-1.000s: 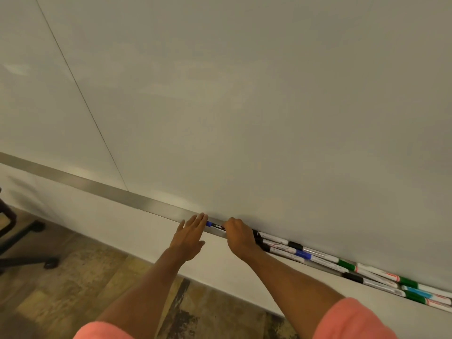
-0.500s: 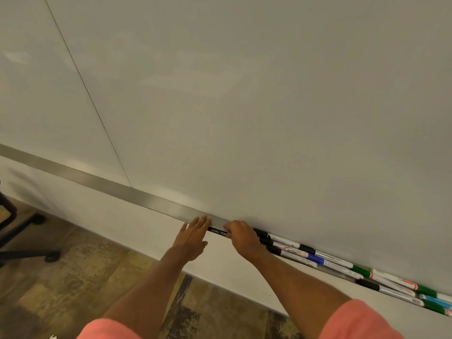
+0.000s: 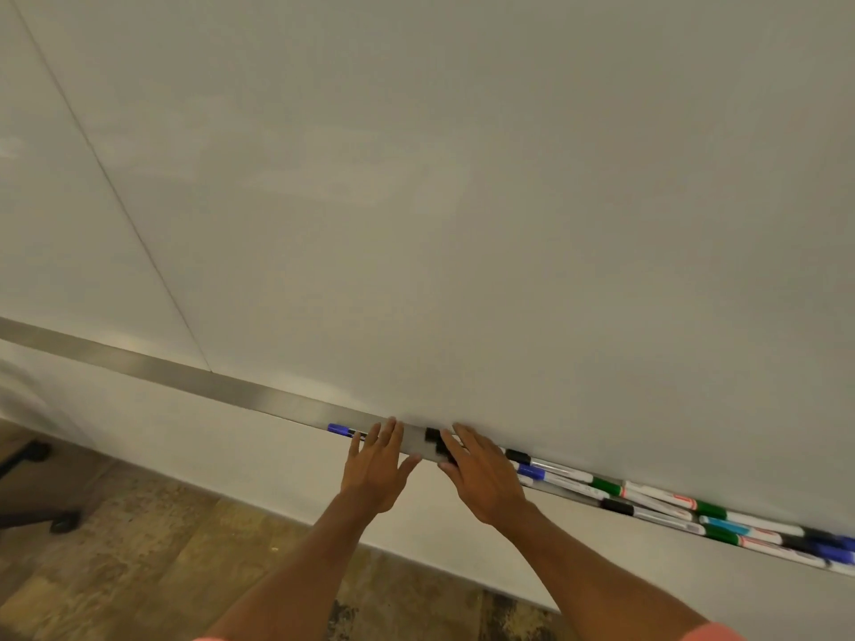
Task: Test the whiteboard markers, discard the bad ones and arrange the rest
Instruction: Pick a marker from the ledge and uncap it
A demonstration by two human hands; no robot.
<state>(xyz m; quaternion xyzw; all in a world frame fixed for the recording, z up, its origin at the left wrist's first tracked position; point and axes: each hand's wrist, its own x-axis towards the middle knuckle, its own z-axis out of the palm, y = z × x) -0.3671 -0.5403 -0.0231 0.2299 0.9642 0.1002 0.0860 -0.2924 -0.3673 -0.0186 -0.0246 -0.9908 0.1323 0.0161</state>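
The left hand [image 3: 377, 462] is laid flat, fingers straight and slightly spread, on the metal marker tray [image 3: 185, 379] at lower centre. It covers the barrel of a blue-capped marker [image 3: 338, 429], whose cap is seen at its left. Just beside it, the right hand [image 3: 483, 478] is pressed, fingers straight, on two black-capped markers [image 3: 433, 435]. More markers [image 3: 657, 497] are lined up in the tray toward the lower right, below the whiteboard [image 3: 462, 201].

The person wears a coral-pink top, of which only the sleeve ends show: the right sleeve [image 3: 710, 633] at the bottom right edge and a thin sliver of the left sleeve [image 3: 208, 638] at the bottom edge. The left forearm [image 3: 296, 562], right forearm [image 3: 601, 571], left hand [image 3: 377, 464] and right hand [image 3: 481, 483] are bare.
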